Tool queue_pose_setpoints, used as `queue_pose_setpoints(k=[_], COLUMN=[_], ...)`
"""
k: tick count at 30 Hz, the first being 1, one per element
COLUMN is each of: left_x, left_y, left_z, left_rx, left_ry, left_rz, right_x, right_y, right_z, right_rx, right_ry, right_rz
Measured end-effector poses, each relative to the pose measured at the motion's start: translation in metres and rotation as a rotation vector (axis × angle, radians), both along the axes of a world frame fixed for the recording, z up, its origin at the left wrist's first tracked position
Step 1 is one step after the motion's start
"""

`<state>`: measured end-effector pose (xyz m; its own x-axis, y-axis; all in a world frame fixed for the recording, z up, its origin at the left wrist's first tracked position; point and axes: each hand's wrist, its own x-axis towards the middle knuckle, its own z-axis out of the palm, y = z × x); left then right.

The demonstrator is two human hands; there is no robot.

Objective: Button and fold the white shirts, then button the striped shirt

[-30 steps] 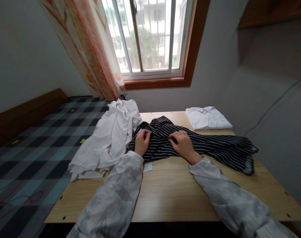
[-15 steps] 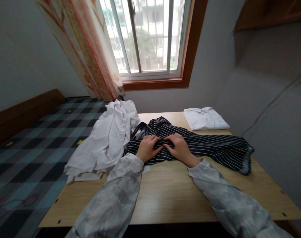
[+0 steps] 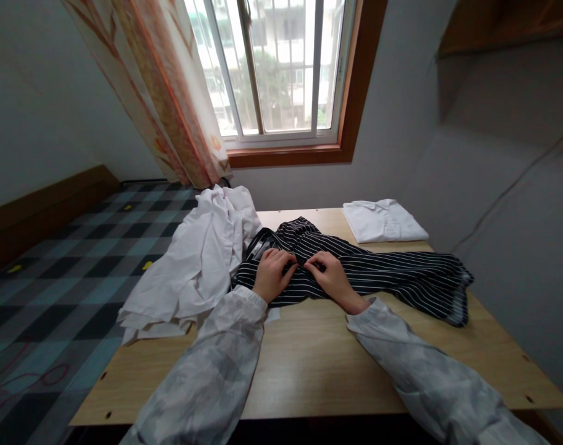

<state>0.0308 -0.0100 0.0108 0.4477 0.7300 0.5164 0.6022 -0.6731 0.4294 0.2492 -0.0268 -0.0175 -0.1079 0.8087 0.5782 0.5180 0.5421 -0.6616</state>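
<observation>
A black garment with thin white stripes [image 3: 392, 275] lies crumpled across the wooden table [image 3: 318, 364], stretching to the right. My left hand [image 3: 270, 275] and my right hand [image 3: 330, 278] rest close together on its left part, fingertips pinching the fabric between them. Both of my sleeves are pale grey and reach in from the bottom of the view.
A heap of white cloth [image 3: 193, 262] hangs over the table's left edge onto a checked bed [image 3: 54, 284]. A folded white shirt [image 3: 383, 221] lies at the far right corner. A window [image 3: 281, 68] and a patterned curtain [image 3: 170, 93] stand behind; a grey wall runs along the right.
My hands have drawn together on the striped garment, from apart to nearly touching, and now pinch the fabric. The garment has shifted slightly.
</observation>
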Motion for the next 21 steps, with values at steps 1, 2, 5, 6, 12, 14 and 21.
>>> queue_pose_setpoints(k=[1,2,5,6,12,14,21], left_x=[0.001,0.001,0.005,0.007,0.016,0.016,0.012], left_y=[-0.001,-0.002,-0.007,-0.008,-0.013,-0.012,-0.004], left_z=[0.001,0.001,0.003,0.003,0.001,-0.001,-0.009], left_rx=[0.03,0.061,0.131,0.142,0.157,0.157,0.142], left_ry=[0.01,0.028,0.085,0.099,0.098,0.095,0.129], left_rz=[0.022,0.04,0.073,0.075,0.039,0.049,-0.018], right_x=[0.0,-0.001,0.0,0.001,0.001,0.001,0.002], right_y=[0.001,0.002,0.005,0.005,0.005,0.005,0.003], right_z=[-0.002,-0.004,-0.007,-0.008,-0.006,-0.006,-0.004], right_rx=[-0.038,-0.068,-0.109,-0.114,-0.167,-0.191,-0.223], right_ry=[0.06,0.107,0.182,0.196,0.251,0.266,0.269], right_rz=[0.008,0.018,0.045,0.051,0.099,0.123,0.14])
